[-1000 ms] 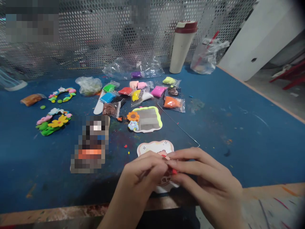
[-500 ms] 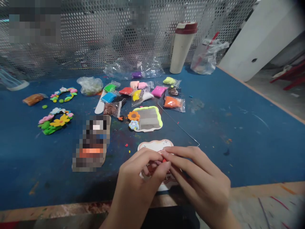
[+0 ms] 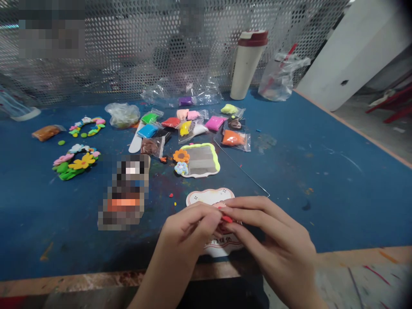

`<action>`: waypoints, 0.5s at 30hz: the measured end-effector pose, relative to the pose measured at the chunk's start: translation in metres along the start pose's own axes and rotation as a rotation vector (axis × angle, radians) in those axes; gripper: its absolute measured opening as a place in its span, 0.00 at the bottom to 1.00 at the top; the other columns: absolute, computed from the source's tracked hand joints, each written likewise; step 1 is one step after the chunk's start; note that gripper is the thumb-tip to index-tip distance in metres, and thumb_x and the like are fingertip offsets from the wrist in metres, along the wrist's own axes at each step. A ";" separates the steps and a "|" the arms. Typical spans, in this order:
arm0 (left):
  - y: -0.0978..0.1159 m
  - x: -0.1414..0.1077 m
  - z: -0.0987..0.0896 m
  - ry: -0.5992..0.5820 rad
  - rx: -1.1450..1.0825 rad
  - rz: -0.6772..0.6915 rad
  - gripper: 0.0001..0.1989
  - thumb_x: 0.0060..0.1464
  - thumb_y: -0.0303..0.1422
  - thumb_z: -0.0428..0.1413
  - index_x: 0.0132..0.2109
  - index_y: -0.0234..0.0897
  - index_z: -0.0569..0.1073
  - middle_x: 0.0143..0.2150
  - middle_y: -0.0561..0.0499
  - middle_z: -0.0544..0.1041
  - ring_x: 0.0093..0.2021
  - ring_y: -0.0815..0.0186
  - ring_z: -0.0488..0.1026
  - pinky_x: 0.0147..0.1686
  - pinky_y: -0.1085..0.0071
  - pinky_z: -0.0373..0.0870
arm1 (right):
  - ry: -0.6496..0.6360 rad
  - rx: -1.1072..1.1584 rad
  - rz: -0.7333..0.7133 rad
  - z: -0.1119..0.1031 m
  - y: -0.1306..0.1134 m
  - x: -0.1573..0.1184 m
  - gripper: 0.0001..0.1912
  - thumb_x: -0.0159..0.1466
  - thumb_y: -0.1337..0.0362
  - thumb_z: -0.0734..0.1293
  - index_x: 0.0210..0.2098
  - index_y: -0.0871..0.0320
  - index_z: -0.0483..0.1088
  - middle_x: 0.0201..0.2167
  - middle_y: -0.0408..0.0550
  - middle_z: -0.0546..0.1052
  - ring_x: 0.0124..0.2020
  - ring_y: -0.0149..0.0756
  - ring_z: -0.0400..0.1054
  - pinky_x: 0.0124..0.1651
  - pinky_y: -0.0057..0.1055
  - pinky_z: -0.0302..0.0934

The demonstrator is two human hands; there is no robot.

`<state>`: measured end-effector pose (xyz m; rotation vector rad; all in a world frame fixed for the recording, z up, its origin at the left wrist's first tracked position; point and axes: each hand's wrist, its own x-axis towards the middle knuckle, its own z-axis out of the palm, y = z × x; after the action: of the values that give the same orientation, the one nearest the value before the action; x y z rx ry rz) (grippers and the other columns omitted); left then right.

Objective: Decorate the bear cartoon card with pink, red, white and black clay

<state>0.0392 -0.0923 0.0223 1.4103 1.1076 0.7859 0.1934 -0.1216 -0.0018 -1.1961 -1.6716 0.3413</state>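
Both hands meet over a white card [image 3: 210, 196] with red line borders near the table's front edge. My left hand [image 3: 196, 227] is closed, its thumb and fingers pinching a small piece of red clay [image 3: 226, 219]. From the right, my right hand [image 3: 267, 227] holds the same piece between thumb and fingertips. Beyond them lies a frame [image 3: 201, 159] with a yellow-green clay edge, an orange flower [image 3: 181, 156] and a light blue flower [image 3: 181, 168] at its left side. A thin metal wire [image 3: 246, 172] rests to the right of the frame.
Bags of coloured clay [image 3: 172, 122] lie behind the frame. Two clay-decorated rings [image 3: 83, 162] and a blurred phone-like object [image 3: 127, 191] are at left. At the back stand a cup [image 3: 246, 64] and a plastic bag [image 3: 277, 77] before a perforated metal screen [image 3: 128, 51].
My left thumb and fingers have drawn closer together. More of the red clay shows between my hands, and the lower writing on the card is more visible.
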 end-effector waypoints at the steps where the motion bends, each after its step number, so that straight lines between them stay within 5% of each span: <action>1: 0.001 0.000 0.000 0.008 0.002 -0.002 0.13 0.59 0.33 0.49 0.31 0.38 0.75 0.32 0.53 0.78 0.33 0.67 0.73 0.34 0.74 0.69 | 0.008 0.001 0.005 0.000 0.000 0.001 0.09 0.60 0.73 0.69 0.39 0.55 0.76 0.38 0.45 0.79 0.40 0.32 0.74 0.42 0.27 0.70; 15: -0.006 0.000 0.002 0.058 0.034 0.052 0.10 0.55 0.32 0.54 0.28 0.38 0.76 0.27 0.55 0.77 0.29 0.69 0.72 0.32 0.74 0.68 | 0.019 -0.072 -0.025 -0.001 0.000 -0.002 0.10 0.61 0.72 0.68 0.41 0.53 0.76 0.38 0.46 0.79 0.38 0.35 0.75 0.40 0.31 0.73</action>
<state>0.0397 -0.0938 0.0158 1.4583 1.1371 0.8534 0.1941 -0.1234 -0.0020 -1.2268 -1.6933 0.2556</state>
